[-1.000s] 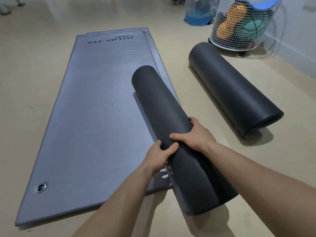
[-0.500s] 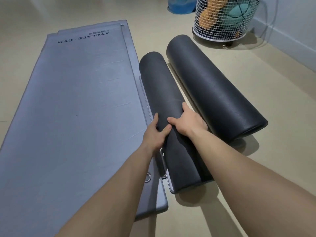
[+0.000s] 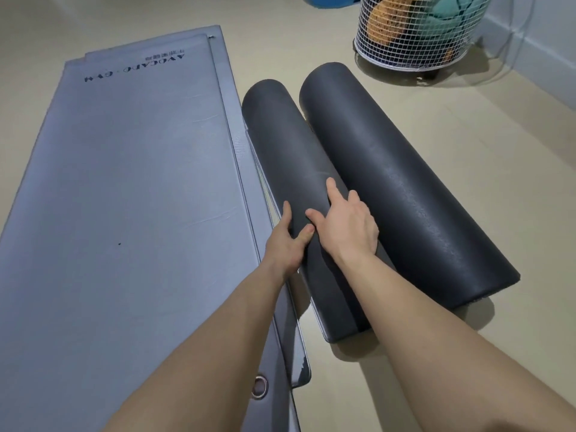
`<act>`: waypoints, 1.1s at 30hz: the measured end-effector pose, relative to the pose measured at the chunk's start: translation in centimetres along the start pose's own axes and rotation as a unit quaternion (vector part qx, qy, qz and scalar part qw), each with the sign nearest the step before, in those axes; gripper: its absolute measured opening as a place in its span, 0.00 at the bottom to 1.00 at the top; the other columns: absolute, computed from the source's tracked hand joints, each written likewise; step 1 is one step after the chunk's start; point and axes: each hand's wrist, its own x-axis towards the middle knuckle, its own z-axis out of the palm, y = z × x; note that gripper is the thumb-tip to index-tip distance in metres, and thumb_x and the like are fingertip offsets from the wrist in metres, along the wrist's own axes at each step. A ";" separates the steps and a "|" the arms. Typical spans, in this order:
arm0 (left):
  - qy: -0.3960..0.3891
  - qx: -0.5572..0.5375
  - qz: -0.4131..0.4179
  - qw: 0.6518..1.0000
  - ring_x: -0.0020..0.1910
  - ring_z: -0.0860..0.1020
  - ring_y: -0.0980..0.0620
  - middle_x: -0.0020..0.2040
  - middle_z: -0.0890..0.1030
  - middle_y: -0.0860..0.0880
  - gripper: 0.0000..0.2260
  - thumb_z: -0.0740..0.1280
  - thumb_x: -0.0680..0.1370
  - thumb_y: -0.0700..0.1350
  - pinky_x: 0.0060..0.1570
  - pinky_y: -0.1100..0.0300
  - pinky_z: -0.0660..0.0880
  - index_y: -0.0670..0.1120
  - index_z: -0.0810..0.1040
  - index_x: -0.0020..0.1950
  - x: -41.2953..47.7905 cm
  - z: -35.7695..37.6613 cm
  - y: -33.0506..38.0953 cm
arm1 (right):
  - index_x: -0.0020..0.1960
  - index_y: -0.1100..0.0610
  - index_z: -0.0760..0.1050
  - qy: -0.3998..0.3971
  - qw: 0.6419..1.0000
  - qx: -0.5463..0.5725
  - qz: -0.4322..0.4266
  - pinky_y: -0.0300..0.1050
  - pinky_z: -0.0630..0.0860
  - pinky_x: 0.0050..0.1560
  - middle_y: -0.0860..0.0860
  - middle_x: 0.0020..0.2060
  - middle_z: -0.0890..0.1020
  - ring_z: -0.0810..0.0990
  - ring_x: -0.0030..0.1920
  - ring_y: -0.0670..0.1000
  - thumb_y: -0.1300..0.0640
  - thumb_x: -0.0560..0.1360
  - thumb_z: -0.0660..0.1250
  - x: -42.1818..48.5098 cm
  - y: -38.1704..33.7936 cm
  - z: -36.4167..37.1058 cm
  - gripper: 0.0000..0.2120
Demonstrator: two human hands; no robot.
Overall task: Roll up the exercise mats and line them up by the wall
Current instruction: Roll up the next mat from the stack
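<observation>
The smaller roll (image 3: 293, 182) lies on the floor (image 3: 467, 145), close against the bigger roll (image 3: 405, 194) on its right and seemingly touching it along most of its length. The step looks like settling this roll into the row. To do it well, the loose outer edge, which shows as a pale strip low on the left side, should end up trapped underneath so the foam cannot spring open. Press down and toward the neighbour rather than lifting. Check the near ends too, since from here they do not look level, and a short slide along the floor would square them.

Both hands sit on the near half of the smaller roll. The left hand (image 3: 288, 244) holds its left flank, thumb hooked over the curve and fingers down the side. The right hand (image 3: 349, 226) rests spread on top, forefinger pointing along the roll, the other fingers dipping toward the seam between the two rolls.

To the left, flat grey mats (image 3: 124, 198) wait unrolled. Beyond the rolls stands a wire basket (image 3: 414, 54), with the wall (image 3: 536, 42) behind it.
</observation>
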 end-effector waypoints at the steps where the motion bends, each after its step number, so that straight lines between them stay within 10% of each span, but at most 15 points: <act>1: -0.002 0.001 0.006 1.000 0.81 0.59 0.50 0.82 0.60 0.50 0.37 0.68 0.82 0.53 0.74 0.43 0.68 0.62 0.47 0.83 0.2 -0.1 -0.1 | 0.83 0.43 0.54 0.004 1.000 -0.004 0.001 0.57 0.73 0.60 0.58 0.70 0.72 0.73 0.67 0.60 0.35 0.81 0.62 0.1 0.0 0.0 0.35; 24: -0.098 -0.009 0.044 0.994 0.71 0.74 0.43 0.78 0.69 0.54 0.44 0.66 0.71 0.62 0.67 0.41 0.75 0.64 0.44 0.82 7.9 9.0 3.8 | 0.82 0.36 0.54 0.023 0.998 -0.025 0.051 0.57 0.74 0.58 0.54 0.70 0.75 0.75 0.67 0.63 0.29 0.77 0.62 8.6 7.7 -5.2 0.37; 33: -0.086 0.084 0.074 0.990 0.75 0.69 0.42 0.80 0.66 0.48 0.37 0.66 0.83 0.52 0.74 0.45 0.69 0.55 0.45 0.84 10.5 13.1 7.3 | 0.81 0.34 0.58 0.050 0.996 -0.001 0.076 0.57 0.74 0.62 0.51 0.71 0.76 0.75 0.70 0.60 0.30 0.76 0.65 12.2 11.6 -7.5 0.36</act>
